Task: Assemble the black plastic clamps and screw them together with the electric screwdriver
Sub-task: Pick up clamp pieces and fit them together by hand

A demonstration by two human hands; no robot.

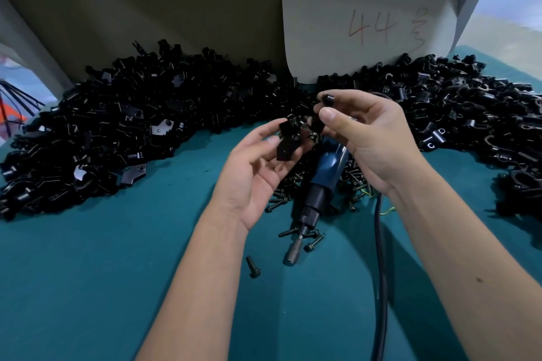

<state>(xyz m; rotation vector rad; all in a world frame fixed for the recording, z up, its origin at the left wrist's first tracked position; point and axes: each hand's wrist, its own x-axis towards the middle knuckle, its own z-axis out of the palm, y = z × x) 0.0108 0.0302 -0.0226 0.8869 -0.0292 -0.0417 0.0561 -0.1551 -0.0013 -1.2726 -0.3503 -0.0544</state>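
Head view shows the left hand [258, 167] gripping a clamp plate [289, 142], the right hand [369, 138] pinching a clamp piece [318, 123], fitting unfinished, electric screwdriver [319, 184] lying unused on the counter [117, 258].

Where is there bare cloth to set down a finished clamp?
Bare teal cloth lies near-left, between the left parts pile and the left forearm. Crowded: screws around the electric screwdriver at centre, and the right pile.

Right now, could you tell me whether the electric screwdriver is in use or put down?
Put down: the screwdriver lies flat on the teal table among loose screws, with neither hand gripping it.
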